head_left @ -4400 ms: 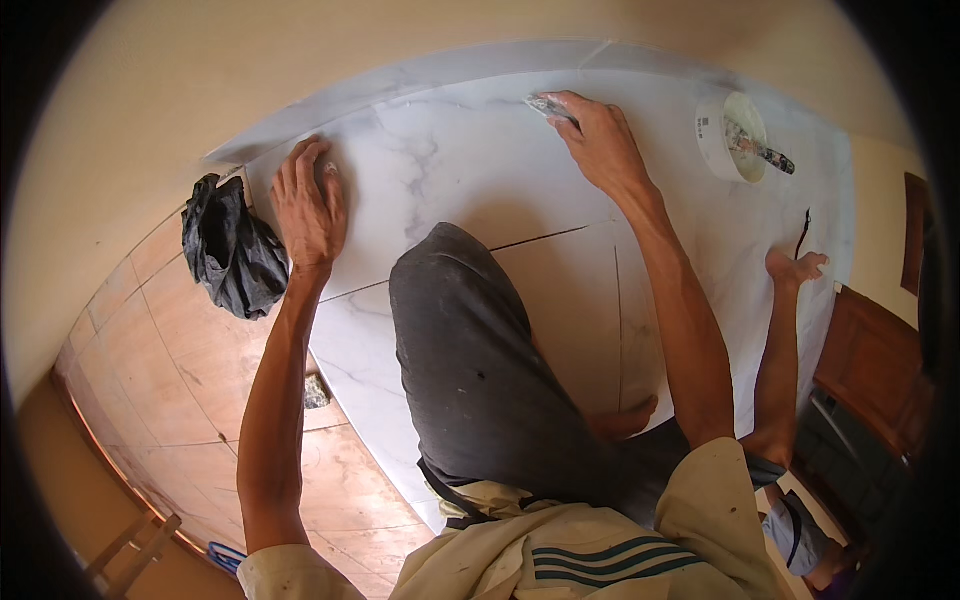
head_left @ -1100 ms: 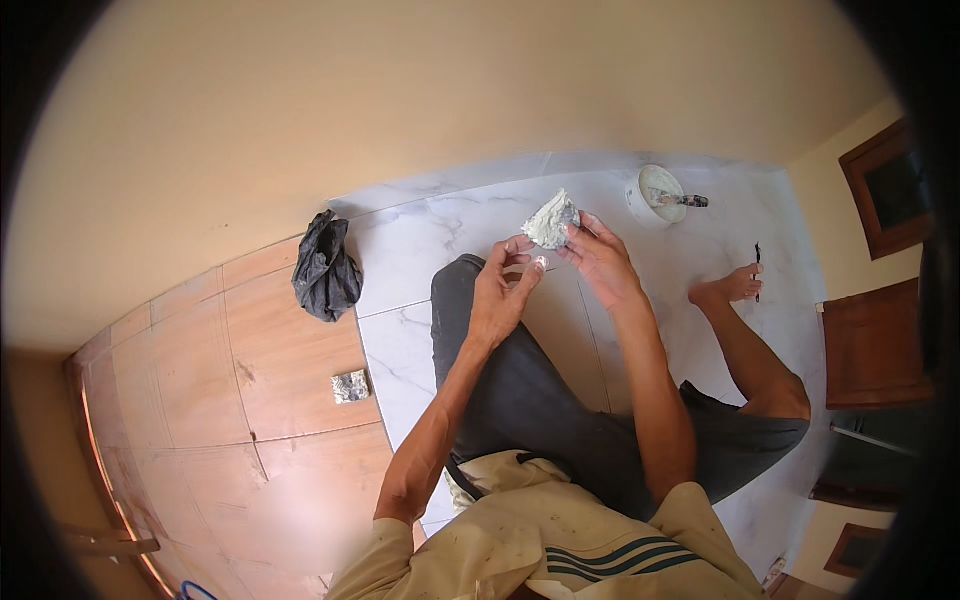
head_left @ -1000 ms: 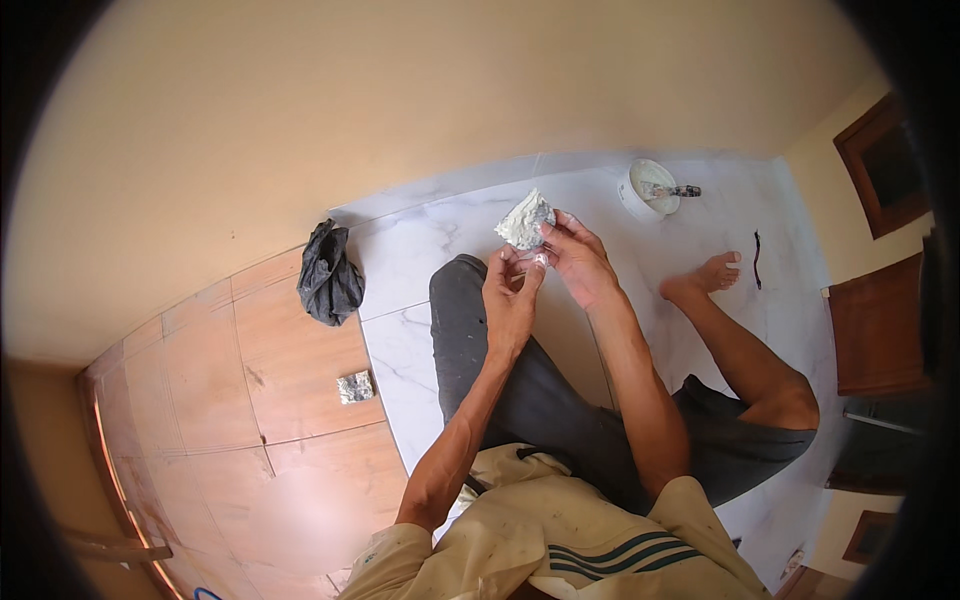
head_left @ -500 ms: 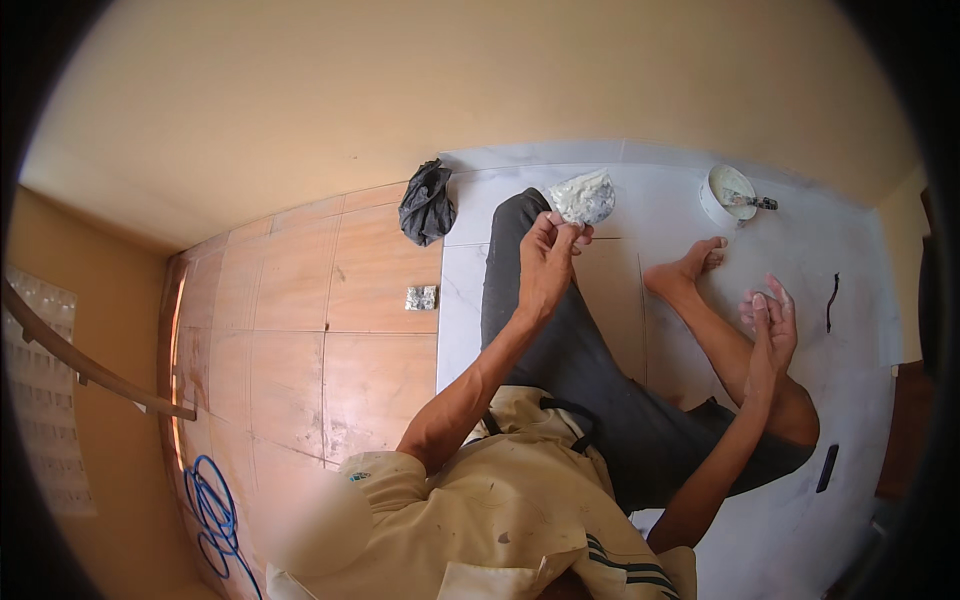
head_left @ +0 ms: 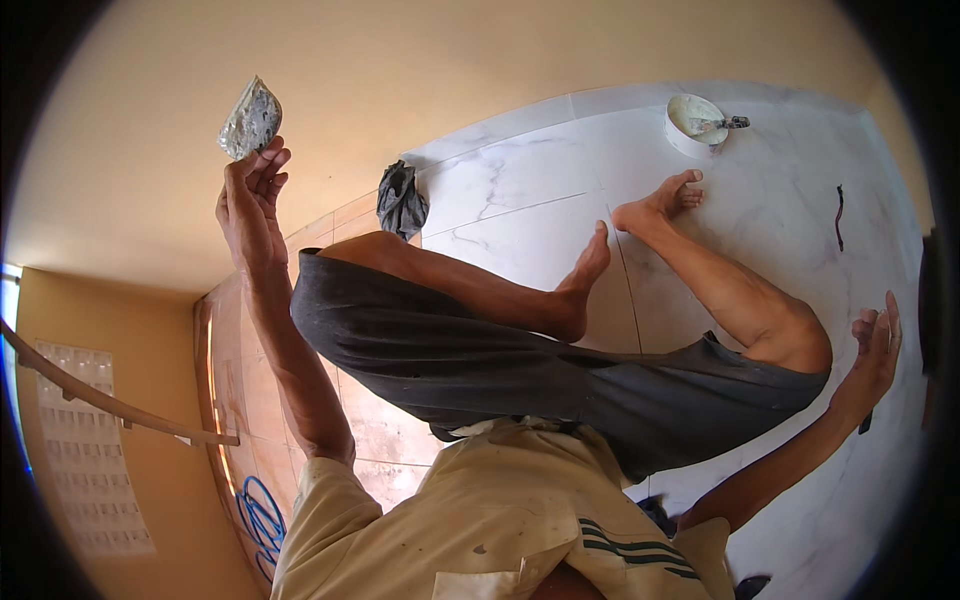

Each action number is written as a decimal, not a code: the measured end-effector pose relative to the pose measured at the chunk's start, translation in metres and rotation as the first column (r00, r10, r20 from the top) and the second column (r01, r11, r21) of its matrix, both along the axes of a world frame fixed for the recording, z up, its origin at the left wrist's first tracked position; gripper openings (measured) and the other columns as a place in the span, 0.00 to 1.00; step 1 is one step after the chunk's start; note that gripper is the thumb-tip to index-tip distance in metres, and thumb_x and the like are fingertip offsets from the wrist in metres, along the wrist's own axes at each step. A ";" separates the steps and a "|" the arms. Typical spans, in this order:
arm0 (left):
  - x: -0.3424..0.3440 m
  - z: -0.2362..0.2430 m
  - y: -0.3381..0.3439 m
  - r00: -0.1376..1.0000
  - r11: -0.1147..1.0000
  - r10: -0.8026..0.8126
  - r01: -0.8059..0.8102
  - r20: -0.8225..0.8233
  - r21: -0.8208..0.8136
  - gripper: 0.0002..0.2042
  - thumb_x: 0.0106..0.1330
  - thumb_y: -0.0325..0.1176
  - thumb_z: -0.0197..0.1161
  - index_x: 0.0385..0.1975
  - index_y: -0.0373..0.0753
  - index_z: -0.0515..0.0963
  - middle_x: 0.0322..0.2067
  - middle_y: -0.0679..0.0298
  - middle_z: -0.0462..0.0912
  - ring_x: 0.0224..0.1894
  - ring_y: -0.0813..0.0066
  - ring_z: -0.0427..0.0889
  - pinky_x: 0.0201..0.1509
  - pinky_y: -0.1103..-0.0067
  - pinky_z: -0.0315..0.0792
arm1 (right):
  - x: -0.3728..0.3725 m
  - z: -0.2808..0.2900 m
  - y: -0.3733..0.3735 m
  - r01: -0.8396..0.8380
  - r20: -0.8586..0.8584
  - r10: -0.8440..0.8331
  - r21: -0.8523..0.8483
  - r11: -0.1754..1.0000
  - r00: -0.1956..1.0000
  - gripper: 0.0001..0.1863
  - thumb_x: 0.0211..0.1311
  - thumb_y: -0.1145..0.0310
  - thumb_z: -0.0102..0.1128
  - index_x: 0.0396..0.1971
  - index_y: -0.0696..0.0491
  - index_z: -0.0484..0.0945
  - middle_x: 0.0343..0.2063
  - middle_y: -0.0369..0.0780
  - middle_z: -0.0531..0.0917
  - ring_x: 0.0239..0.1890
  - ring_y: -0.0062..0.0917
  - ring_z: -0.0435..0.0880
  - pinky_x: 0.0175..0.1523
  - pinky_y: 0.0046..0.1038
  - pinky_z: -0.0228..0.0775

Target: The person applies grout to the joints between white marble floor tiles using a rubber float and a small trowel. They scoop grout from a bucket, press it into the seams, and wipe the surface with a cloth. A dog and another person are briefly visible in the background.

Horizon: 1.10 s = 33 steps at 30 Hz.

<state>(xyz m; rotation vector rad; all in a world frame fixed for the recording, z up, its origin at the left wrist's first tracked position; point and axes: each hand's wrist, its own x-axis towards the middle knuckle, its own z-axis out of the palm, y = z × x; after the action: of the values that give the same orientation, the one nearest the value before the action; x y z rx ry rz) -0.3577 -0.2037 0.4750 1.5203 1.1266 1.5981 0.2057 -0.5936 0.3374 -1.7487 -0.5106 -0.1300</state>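
My left hand [head_left: 255, 205] is raised at the left, fingertips closed on a small flat piece [head_left: 250, 118] caked with pale paste; its material is unclear. My right hand [head_left: 868, 355] reaches out at the far right over the marble-look floor [head_left: 505, 170], fingers stretched apart, holding nothing. My bare feet rest on the white tiles. A white bucket [head_left: 678, 142] of pale paste stands near the back skirting, a putty knife [head_left: 732, 123] resting in it.
A crumpled black bag [head_left: 402, 200] lies by the skirting. A dark cord [head_left: 840, 220] lies on the right. Orange tiles [head_left: 245, 370] are at the left, with a coiled blue hose [head_left: 262, 525] and a wooden rail [head_left: 120, 405] along that side. A dark object [head_left: 865, 425] lies beyond my right hand.
My hands have parted: the left carried the paste-covered piece up and leftward, while the right let go and moved far right. My legs have shifted, bringing a second foot into view.
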 end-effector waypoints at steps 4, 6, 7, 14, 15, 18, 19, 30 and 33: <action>-0.021 0.033 -0.018 0.989 1.000 -0.004 0.004 -0.148 0.004 0.17 0.78 0.41 0.55 0.50 0.32 0.82 0.48 0.53 0.90 0.52 0.67 0.88 0.56 0.74 0.76 | 0.047 0.004 -0.003 -0.006 0.081 0.013 -0.080 0.997 0.997 0.24 0.81 0.53 0.57 0.67 0.50 0.81 0.47 0.38 0.86 0.43 0.20 0.80 0.65 0.29 0.74; -0.043 0.041 -0.026 0.981 1.000 0.010 -0.014 -0.192 -0.024 0.17 0.78 0.42 0.56 0.49 0.33 0.81 0.48 0.53 0.90 0.52 0.68 0.88 0.56 0.74 0.76 | 0.086 0.000 -0.015 -0.058 0.119 0.081 -0.187 0.981 0.990 0.25 0.81 0.52 0.56 0.68 0.49 0.80 0.49 0.39 0.86 0.47 0.22 0.82 0.66 0.29 0.73; -0.044 0.047 -0.031 0.984 0.998 0.027 -0.038 -0.175 -0.058 0.17 0.77 0.42 0.57 0.48 0.33 0.81 0.47 0.53 0.90 0.51 0.68 0.88 0.56 0.74 0.76 | 0.102 -0.005 -0.020 -0.065 0.128 0.094 -0.215 0.974 0.987 0.25 0.81 0.51 0.56 0.69 0.49 0.80 0.50 0.39 0.86 0.48 0.22 0.82 0.66 0.29 0.73; -0.031 0.040 -0.024 0.982 0.984 -0.074 0.044 -0.172 -0.171 0.15 0.75 0.41 0.58 0.46 0.35 0.83 0.47 0.54 0.90 0.51 0.70 0.88 0.56 0.74 0.76 | 0.187 -0.031 -0.059 -0.108 0.043 0.121 -0.230 0.967 0.992 0.28 0.80 0.49 0.55 0.72 0.47 0.77 0.54 0.40 0.86 0.52 0.22 0.82 0.68 0.30 0.70; -0.005 0.039 -0.011 0.977 0.978 -0.129 0.098 -0.167 -0.182 0.15 0.75 0.41 0.58 0.46 0.35 0.83 0.47 0.54 0.91 0.51 0.70 0.88 0.57 0.74 0.76 | 0.201 -0.024 -0.086 -0.067 0.016 0.073 -0.232 0.970 0.997 0.28 0.80 0.49 0.56 0.71 0.47 0.77 0.54 0.40 0.86 0.52 0.21 0.81 0.67 0.29 0.70; -0.011 0.040 -0.004 0.965 0.974 -0.137 0.090 -0.225 -0.208 0.17 0.75 0.42 0.57 0.47 0.34 0.83 0.46 0.55 0.91 0.51 0.70 0.88 0.57 0.74 0.77 | 0.168 -0.039 -0.048 -0.080 -0.036 0.072 -0.313 0.946 0.997 0.29 0.79 0.47 0.57 0.71 0.47 0.78 0.51 0.38 0.86 0.50 0.20 0.81 0.65 0.27 0.70; -0.013 0.041 0.000 0.962 0.973 -0.141 0.091 -0.234 -0.212 0.17 0.75 0.43 0.57 0.47 0.34 0.83 0.46 0.55 0.91 0.50 0.70 0.88 0.57 0.73 0.77 | 0.152 -0.034 -0.032 -0.072 -0.025 0.068 -0.351 0.933 0.997 0.29 0.79 0.47 0.57 0.71 0.47 0.78 0.50 0.37 0.87 0.50 0.19 0.81 0.64 0.26 0.70; -0.061 0.011 0.035 0.963 0.949 -0.152 0.079 -0.222 -0.306 0.20 0.75 0.46 0.57 0.49 0.34 0.84 0.48 0.53 0.91 0.52 0.68 0.87 0.60 0.72 0.77 | 0.066 -0.029 0.122 -0.533 -0.250 0.473 -0.328 0.780 0.845 0.24 0.78 0.55 0.63 0.65 0.53 0.80 0.42 0.35 0.86 0.40 0.16 0.80 0.49 0.21 0.69; -0.075 0.003 0.050 0.964 0.944 -0.110 0.025 -0.243 -0.329 0.20 0.75 0.46 0.57 0.49 0.33 0.83 0.47 0.55 0.91 0.51 0.70 0.87 0.59 0.73 0.77 | 0.065 -0.043 0.143 -0.578 -0.301 0.494 -0.385 0.719 0.816 0.25 0.78 0.54 0.63 0.64 0.54 0.80 0.40 0.35 0.85 0.40 0.16 0.80 0.48 0.21 0.70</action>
<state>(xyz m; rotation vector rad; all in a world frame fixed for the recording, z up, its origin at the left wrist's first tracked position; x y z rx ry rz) -0.4325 -0.1534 0.4775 1.5526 1.3854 1.1212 0.2707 -0.4510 0.2944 -1.9665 -0.9602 0.6144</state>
